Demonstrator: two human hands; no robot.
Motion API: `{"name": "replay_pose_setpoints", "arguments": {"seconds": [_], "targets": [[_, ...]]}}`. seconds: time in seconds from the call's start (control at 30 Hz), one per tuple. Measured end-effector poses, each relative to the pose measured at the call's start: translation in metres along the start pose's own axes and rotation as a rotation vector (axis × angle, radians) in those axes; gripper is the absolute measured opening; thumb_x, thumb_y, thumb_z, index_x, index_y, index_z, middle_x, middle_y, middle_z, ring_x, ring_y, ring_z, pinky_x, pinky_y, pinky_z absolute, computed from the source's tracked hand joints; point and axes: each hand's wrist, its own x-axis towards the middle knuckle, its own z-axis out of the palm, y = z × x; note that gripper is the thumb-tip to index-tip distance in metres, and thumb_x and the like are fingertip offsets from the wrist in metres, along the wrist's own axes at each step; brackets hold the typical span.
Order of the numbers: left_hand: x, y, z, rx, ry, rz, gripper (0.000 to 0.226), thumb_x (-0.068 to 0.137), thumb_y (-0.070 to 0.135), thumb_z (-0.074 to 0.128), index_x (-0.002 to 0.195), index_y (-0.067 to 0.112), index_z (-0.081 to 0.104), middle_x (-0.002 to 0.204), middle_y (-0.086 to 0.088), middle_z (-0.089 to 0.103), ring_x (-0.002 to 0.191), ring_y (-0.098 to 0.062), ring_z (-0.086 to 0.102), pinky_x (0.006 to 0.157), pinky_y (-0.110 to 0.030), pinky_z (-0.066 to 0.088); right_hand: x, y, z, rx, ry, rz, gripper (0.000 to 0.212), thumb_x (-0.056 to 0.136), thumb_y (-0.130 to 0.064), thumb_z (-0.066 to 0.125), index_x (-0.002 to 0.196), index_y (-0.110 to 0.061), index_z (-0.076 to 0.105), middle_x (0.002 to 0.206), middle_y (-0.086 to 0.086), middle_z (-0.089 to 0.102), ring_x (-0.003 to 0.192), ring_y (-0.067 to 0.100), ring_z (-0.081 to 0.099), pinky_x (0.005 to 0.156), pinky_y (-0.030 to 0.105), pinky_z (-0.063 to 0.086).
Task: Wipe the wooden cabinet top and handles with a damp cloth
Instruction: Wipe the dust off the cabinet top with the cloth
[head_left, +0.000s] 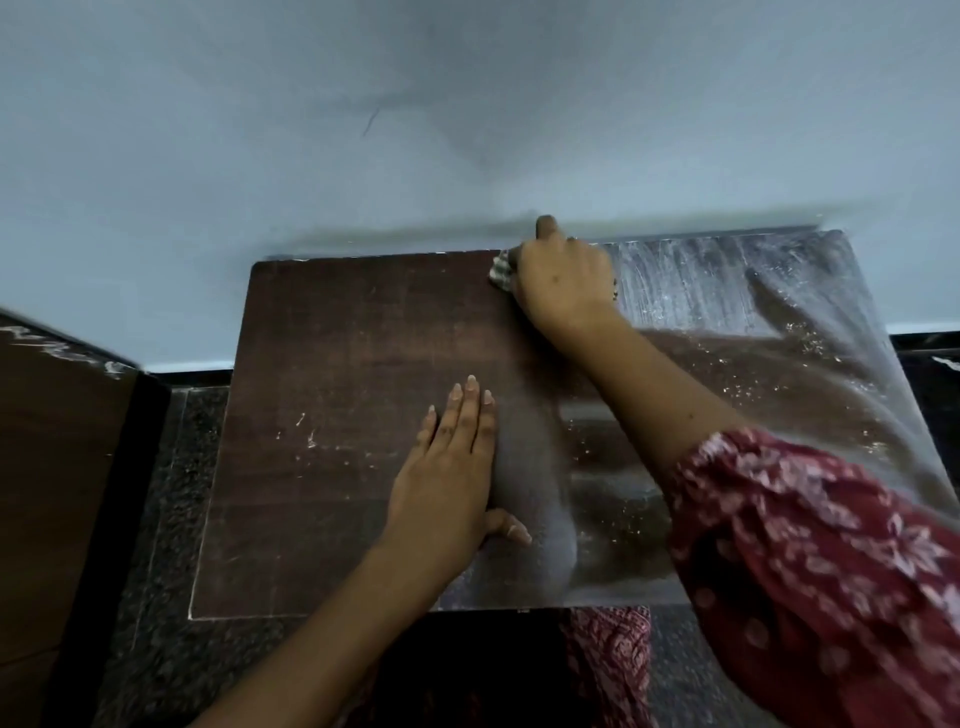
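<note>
A dark brown wooden cabinet top (332, 364) fills the middle of the head view, with pale specks and scratches on it. Its right half shines wet and streaked. My right hand (561, 275) is at the back edge by the wall and grips a small pale cloth (500, 273), of which only a corner shows at the fingers. My left hand (452, 467) lies flat on the top near the middle, fingers straight and together, thumb out to the right. The cabinet's handles are out of view.
A pale blue wall (467, 130) stands directly behind the cabinet. Another dark wooden piece of furniture (57, 441) stands at the left, with a strip of dark speckled floor (171, 493) between. My red patterned sleeve (810, 545) covers the right front corner.
</note>
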Motion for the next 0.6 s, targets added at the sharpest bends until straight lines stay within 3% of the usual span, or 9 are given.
{"name": "replay_pose_setpoints", "arguments": {"seconds": [0.23, 0.47, 0.53, 0.6], "targets": [[-0.001, 0.001, 0.002, -0.014, 0.010, -0.007, 0.124, 0.069, 0.066, 0.058, 0.144, 0.007, -0.022, 0.154, -0.011, -0.029, 0.142, -0.020, -0.024, 0.118, -0.036, -0.010, 0.002, 0.007, 0.001, -0.030, -0.005, -0.003, 0.031, 0.096, -0.011, 0.039, 0.120, -0.006, 0.058, 0.131, 0.016, 0.043, 0.101, 0.038, 0.059, 0.072, 0.038, 0.042], [-0.002, 0.001, 0.001, -0.060, 0.017, -0.008, 0.123, 0.069, 0.060, 0.063, 0.145, 0.008, -0.020, 0.155, -0.008, -0.027, 0.142, -0.019, -0.024, 0.115, -0.035, -0.012, -0.110, 0.003, 0.010, -0.061, -0.003, -0.033, 0.034, 0.098, -0.020, 0.040, 0.132, -0.014, 0.041, 0.129, 0.010, 0.045, 0.091, 0.027, 0.063, 0.055, 0.030, 0.033], [-0.002, 0.002, 0.001, -0.083, 0.014, -0.019, 0.121, 0.071, 0.054, 0.066, 0.145, 0.008, -0.019, 0.155, -0.008, -0.027, 0.143, -0.019, -0.023, 0.116, -0.035, -0.010, -0.147, 0.002, 0.009, -0.056, -0.058, -0.023, 0.041, 0.095, -0.020, 0.048, 0.135, -0.014, 0.043, 0.125, 0.010, 0.050, 0.083, 0.026, 0.065, 0.052, 0.030, 0.041], [-0.001, 0.003, 0.001, -0.093, 0.013, -0.028, 0.119, 0.074, 0.046, 0.068, 0.145, 0.009, -0.019, 0.155, -0.008, -0.027, 0.143, -0.019, -0.023, 0.116, -0.035, -0.009, -0.178, -0.002, -0.001, -0.071, -0.159, -0.008, 0.050, 0.074, -0.017, 0.076, 0.121, -0.010, 0.061, 0.106, 0.013, 0.063, 0.062, 0.025, 0.066, 0.043, 0.030, 0.049]]}}
